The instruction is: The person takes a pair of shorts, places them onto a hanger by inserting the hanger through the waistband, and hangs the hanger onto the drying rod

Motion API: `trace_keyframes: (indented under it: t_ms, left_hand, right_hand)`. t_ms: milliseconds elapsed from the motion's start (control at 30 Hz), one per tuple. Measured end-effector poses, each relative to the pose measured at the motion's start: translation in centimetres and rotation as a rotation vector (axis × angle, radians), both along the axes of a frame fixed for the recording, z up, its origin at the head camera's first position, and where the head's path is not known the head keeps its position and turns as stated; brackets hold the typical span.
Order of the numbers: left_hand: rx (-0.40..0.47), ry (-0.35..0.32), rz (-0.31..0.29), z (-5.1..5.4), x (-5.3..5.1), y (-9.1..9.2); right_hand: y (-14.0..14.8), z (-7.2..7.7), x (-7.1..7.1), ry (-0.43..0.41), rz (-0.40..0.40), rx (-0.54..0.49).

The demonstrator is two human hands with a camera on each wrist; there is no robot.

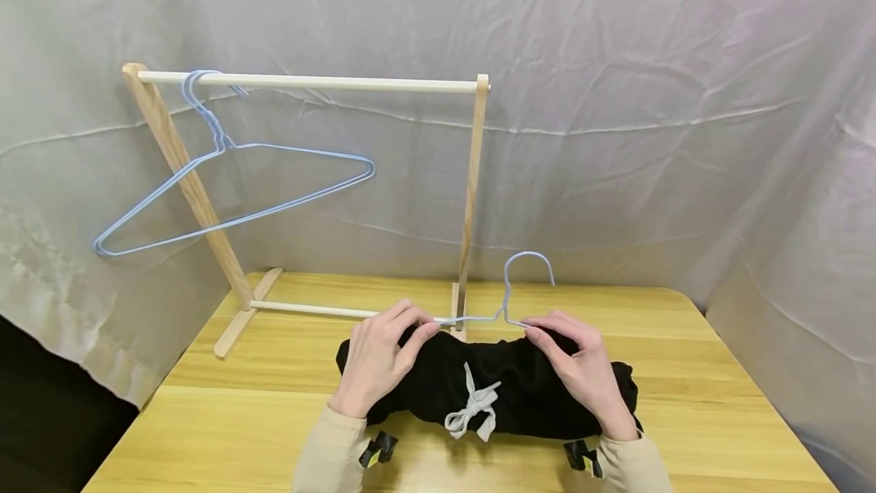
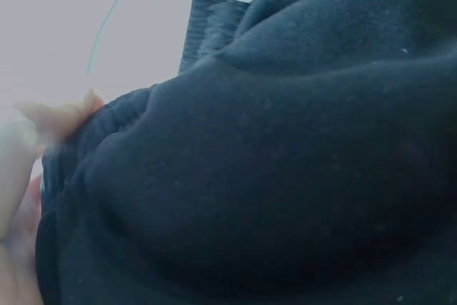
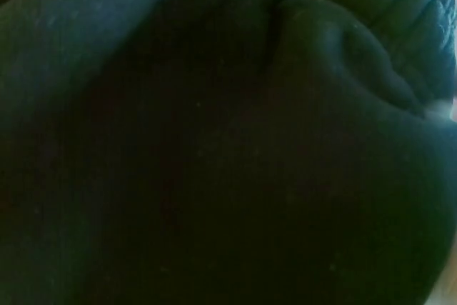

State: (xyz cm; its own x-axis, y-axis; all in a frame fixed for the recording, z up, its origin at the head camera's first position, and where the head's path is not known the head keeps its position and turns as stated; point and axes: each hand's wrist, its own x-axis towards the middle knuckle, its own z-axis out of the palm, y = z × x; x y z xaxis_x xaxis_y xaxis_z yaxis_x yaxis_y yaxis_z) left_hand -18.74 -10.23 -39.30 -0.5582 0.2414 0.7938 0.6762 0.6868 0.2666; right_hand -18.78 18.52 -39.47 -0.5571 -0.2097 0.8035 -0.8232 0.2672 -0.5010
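Note:
A black garment [image 1: 506, 386] with a gathered waistband and a light drawstring bow [image 1: 477, 405] is held up above the table. A light-blue hanger [image 1: 506, 295] stands hook up, its shoulders partly hidden by the cloth. My left hand [image 1: 383, 356] pinches the waistband and the hanger's left shoulder between thumb and fingers. On the other side my right hand [image 1: 582, 364] pinches the hanger's right shoulder with the cloth. Black fabric [image 2: 250, 162] fills most of the left wrist view, with the left thumb at its edge. Dark cloth [image 3: 214, 148] covers nearly all the right wrist view.
A wooden rack [image 1: 308, 83] stands at the back left of the table [image 1: 698, 402]. Light-blue hangers [image 1: 294, 204] hang near the left end of its top bar. Grey curtains [image 1: 616, 135] surround the table behind and at the sides.

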Motion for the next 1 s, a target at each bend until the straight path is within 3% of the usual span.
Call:
trace_keyframes:
  t_ms: [300,567,1000]
  left_hand:
    - [0.065,0.044,0.068,0.2,-0.1,-0.3]
    - [0.136,0.088,0.05,0.2,-0.3,-0.5]
    - [0.199,0.111,0.07,0.6,-0.1,-0.4]
  right_hand:
    - [0.7,-0.1,-0.2,0.009,-0.036,-0.045]
    - [1.2,0.0,-0.2,0.015,-0.111,-0.073]
    - [1.5,0.2,-0.3,0.021,-0.133,-0.096]
